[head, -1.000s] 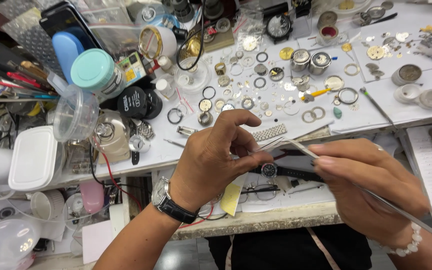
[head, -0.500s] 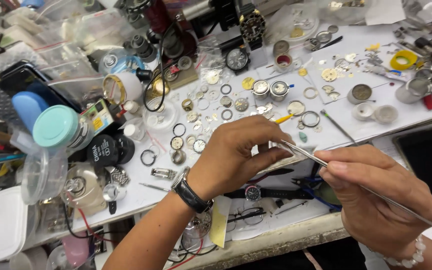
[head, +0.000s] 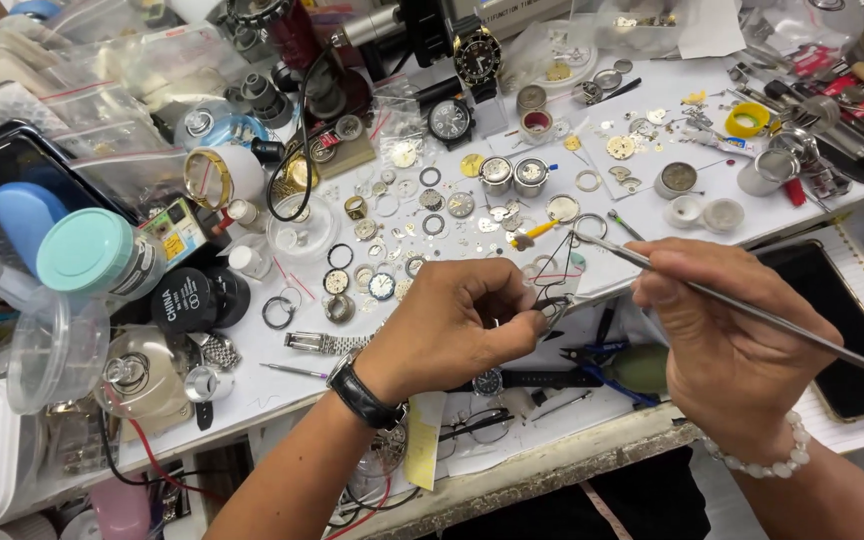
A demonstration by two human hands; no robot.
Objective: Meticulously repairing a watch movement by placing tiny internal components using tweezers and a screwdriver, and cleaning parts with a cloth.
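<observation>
**A thin metal rod held over a cluttered watch bench**

A long, thin metal rod [head: 752,312] is gripped in the right hand [head: 727,345], at the right of the frame just below the middle. The fingers are closed on it. Its long axis is laid on a diagonal: one tip points to the upper left, near a yellow-handled tool [head: 535,232] at the centre of the frame, and the other end is seen running down to the lower right edge, over a dark tablet [head: 832,330]. A white bead bracelet [head: 767,462] is worn on that wrist.

The left hand [head: 457,330] is placed at the centre of the frame, well apart from the right one, with its fingertips pinched together on a small metal part [head: 555,312]; what that part is cannot be told. A black wristwatch [head: 360,392] is worn on the left wrist.

Below the hands, pliers with blue handles [head: 602,355] are laid on the white table [head: 282,385]. A metal watch band [head: 317,343] is seen just left of the left hand. Loose dials, rings and small watch parts are scattered across the upper middle, and a teal-lidded jar [head: 92,255] is stood at the left.
</observation>
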